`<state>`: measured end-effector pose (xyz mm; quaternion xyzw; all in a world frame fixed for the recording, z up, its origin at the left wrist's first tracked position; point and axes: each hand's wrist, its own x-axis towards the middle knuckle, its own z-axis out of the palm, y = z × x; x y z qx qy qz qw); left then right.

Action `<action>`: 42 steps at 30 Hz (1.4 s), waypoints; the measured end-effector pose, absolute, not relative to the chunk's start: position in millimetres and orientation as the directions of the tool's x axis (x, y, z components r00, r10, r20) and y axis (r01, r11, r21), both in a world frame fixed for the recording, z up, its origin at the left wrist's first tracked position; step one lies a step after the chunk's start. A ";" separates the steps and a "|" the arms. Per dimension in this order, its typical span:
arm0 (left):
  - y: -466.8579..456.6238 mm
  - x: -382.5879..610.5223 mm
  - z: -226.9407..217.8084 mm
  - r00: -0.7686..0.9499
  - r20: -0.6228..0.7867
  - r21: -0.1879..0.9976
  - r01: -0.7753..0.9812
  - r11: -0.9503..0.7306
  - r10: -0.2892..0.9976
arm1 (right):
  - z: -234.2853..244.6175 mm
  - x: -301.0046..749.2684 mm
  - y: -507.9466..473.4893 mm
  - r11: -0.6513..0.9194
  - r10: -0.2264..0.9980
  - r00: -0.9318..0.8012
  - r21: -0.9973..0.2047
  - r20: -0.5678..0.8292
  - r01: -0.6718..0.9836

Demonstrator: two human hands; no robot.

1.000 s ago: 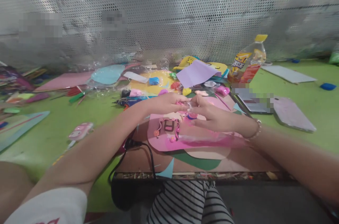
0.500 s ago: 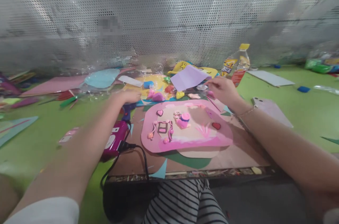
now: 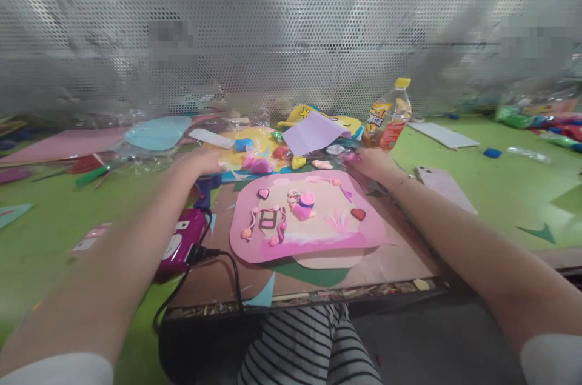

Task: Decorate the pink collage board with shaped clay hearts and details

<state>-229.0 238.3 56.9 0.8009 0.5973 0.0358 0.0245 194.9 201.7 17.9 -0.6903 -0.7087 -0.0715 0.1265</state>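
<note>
A pink rounded card (image 3: 236,224) lies in front of me, decorated with clay hearts, a window shape and a pink-and-purple figure (image 3: 303,205). Past its far left edge is my left hand (image 3: 210,160), close to a yellow sheet and clay lumps; its fingers are blurred. My right hand (image 3: 371,162) reaches down by the card's far right corner, beside a small pink clay lump (image 3: 351,156). Whether its fingers grip anything is not clear. Between the hands are more clay lumps, a magenta one (image 3: 261,166) and a yellow one (image 3: 298,162), with a lilac sheet (image 3: 313,133) behind.
A drink bottle (image 3: 391,118) stands behind my right hand, and a phone (image 3: 443,188) lies to its right. On the left are a magenta box (image 3: 184,239) with a black cable (image 3: 234,270) and a blue glue gun (image 3: 207,191). A perforated metal screen (image 3: 291,27) rises behind.
My right hand has lowered toward the table near the pink lump. My left hand stays by the yellow sheet. The whole view has shifted slightly, so things appear further left.
</note>
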 end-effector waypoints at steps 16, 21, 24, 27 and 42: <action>156.0 -111.7 73.2 0.717 0.125 0.555 0.523 -0.647 0.686 | 42.7 105.5 134.7 0.412 0.898 -0.289 -0.861 0.331 0.297; 152.1 -102.2 65.0 0.730 0.229 0.627 0.395 -0.672 0.643 | 27.5 88.4 126.4 0.525 0.833 -0.332 -0.822 0.442 0.222; 154.6 -104.6 64.0 0.730 0.281 0.659 0.326 -0.678 0.623 | 22.4 86.5 122.3 0.590 0.790 -0.367 -0.771 0.491 0.240; 156.9 -109.8 62.0 0.736 0.312 0.679 0.270 -0.683 0.601 | 24.0 90.7 117.0 0.697 0.716 -0.347 -0.595 0.606 0.400; 149.8 -111.8 65.3 0.716 0.324 0.469 0.445 -0.763 0.618 | 43.9 100.1 111.3 0.893 0.367 -0.560 -0.112 0.742 0.437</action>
